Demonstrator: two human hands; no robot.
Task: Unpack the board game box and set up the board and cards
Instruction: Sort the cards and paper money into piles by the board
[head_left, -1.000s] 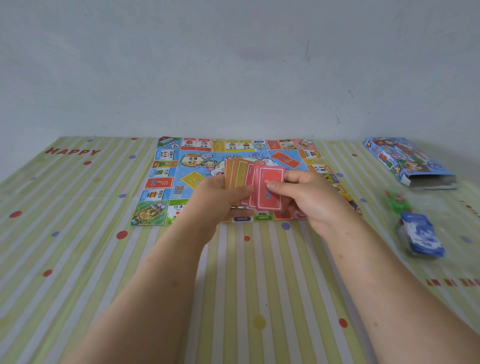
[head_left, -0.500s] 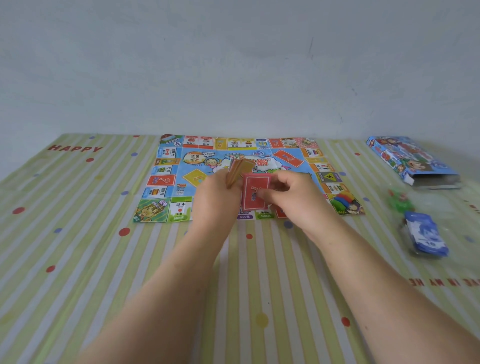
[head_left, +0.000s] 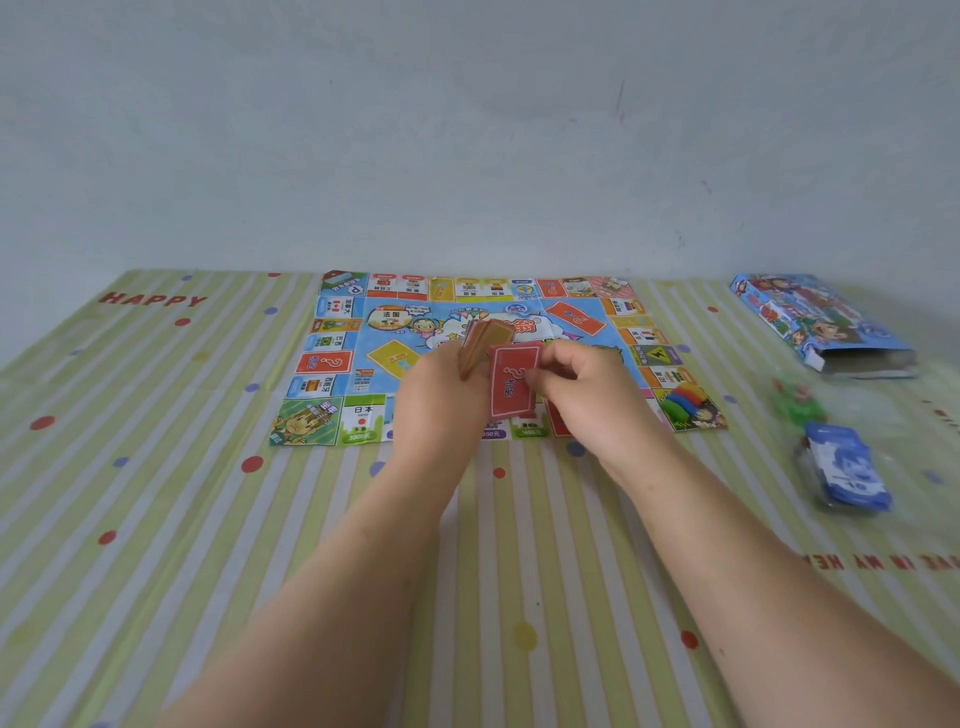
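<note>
Bare striped tablecloth (head_left: 156, 493) gives you passing room at 9 o'clock. The game board (head_left: 332, 364) lies flat at 12; the box (head_left: 810, 322) blocks 2, green pieces (head_left: 795, 402) 3, a blue card pack (head_left: 847, 467) 4.

**Cam setup: one head view**

We have one wide-angle view, worn on the head. It faces forward and down across the table (head_left: 208, 519) toward the wall (head_left: 467, 130), which fills the top of frame. Forearms (head_left: 363, 571) enter from the bottom edge. Left hand (head_left: 441, 400), right hand (head_left: 587, 395) and cards (head_left: 511, 387) sit near, mid-frame, in front of the board (head_left: 363, 322). Box (head_left: 810, 322) sits far right, toward the wall.
</note>
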